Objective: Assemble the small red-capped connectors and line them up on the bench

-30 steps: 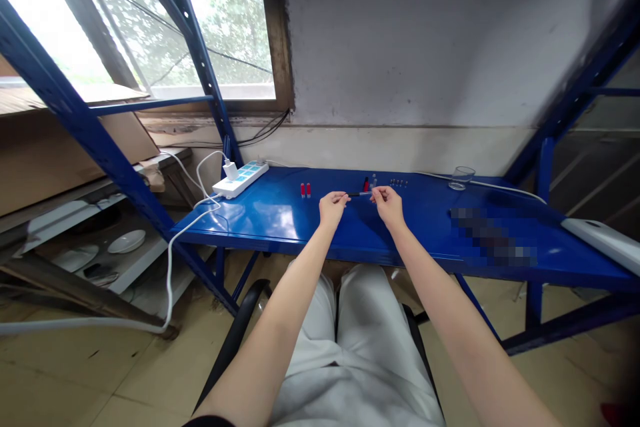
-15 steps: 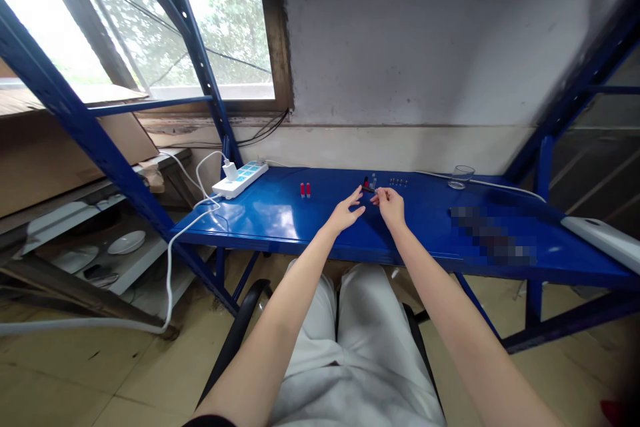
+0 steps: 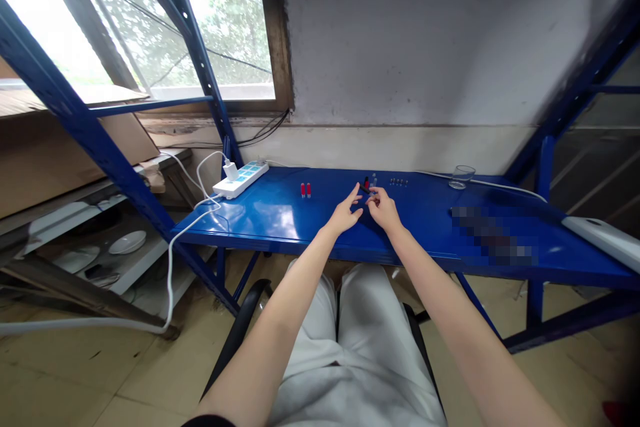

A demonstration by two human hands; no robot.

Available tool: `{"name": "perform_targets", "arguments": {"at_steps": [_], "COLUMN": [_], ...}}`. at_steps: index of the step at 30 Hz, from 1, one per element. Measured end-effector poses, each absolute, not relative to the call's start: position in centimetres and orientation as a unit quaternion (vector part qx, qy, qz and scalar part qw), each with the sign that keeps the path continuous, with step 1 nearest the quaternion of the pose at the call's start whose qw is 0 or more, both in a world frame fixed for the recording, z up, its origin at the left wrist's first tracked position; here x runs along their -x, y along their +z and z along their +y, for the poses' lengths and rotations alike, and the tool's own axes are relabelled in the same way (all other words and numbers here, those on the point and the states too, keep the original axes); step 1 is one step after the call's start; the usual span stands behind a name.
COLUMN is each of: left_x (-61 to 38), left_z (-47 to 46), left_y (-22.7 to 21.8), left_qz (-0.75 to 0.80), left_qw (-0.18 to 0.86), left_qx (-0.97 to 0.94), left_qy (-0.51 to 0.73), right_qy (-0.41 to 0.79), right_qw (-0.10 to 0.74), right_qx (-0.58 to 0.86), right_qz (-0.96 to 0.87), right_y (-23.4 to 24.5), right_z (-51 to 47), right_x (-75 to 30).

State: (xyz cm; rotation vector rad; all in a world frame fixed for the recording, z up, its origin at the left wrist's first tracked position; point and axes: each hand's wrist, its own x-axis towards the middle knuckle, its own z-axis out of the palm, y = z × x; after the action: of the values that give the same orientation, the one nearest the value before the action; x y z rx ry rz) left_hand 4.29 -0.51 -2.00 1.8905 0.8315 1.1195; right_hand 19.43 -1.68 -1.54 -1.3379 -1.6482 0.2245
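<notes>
My left hand [image 3: 345, 211] is over the blue table [image 3: 280, 213], fingers stretched out and apart, holding nothing. Just to its right, my right hand [image 3: 384, 207] has its fingers pinched around a small dark object that I cannot name. Right behind the fingertips lie small red and dark pieces [image 3: 367, 182]. Two small red parts [image 3: 305, 189] stand to the left of my left hand. A row of tiny dark bits [image 3: 399, 181] lies behind my right hand.
A white power strip [image 3: 240, 178] with a plugged charger and white cable sits at the table's back left. A clear glass [image 3: 461, 177] stands at the back right. A white device [image 3: 603, 238] lies at the far right. Blue rack posts frame both sides; a chair is under me.
My left hand let go of the thin dark piece, opened and moved right toward my right hand. My right hand shifted slightly left and forward, still pinched.
</notes>
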Motion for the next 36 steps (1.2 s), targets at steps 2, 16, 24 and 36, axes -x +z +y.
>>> {"name": "perform_targets", "arguments": {"at_steps": [2, 16, 24, 36], "left_x": [-4.2, -4.3, -4.0, -4.2], "left_z": [-0.7, -0.8, -0.5, -0.2], "left_y": [-1.8, -1.0, -0.5, -1.3], "left_qz": [0.326, 0.362, 0.376, 0.366], "left_qw": [0.388, 0.291, 0.334, 0.318], "left_qx": [-0.741, -0.686, -0.632, -0.658], "left_qy": [0.441, 0.56, 0.589, 0.576], "right_qy": [0.091, 0.097, 0.071, 0.042], "right_qw": [0.487, 0.473, 0.464, 0.457], "right_qx": [0.545, 0.527, 0.512, 0.512], "right_qz": [-0.676, -0.699, -0.72, -0.726], "right_y": [-1.6, -1.4, -1.6, -1.6], "right_z": [-1.7, -1.5, -1.5, -1.7], "right_x": [-19.4, -19.2, -19.1, -19.0]}}
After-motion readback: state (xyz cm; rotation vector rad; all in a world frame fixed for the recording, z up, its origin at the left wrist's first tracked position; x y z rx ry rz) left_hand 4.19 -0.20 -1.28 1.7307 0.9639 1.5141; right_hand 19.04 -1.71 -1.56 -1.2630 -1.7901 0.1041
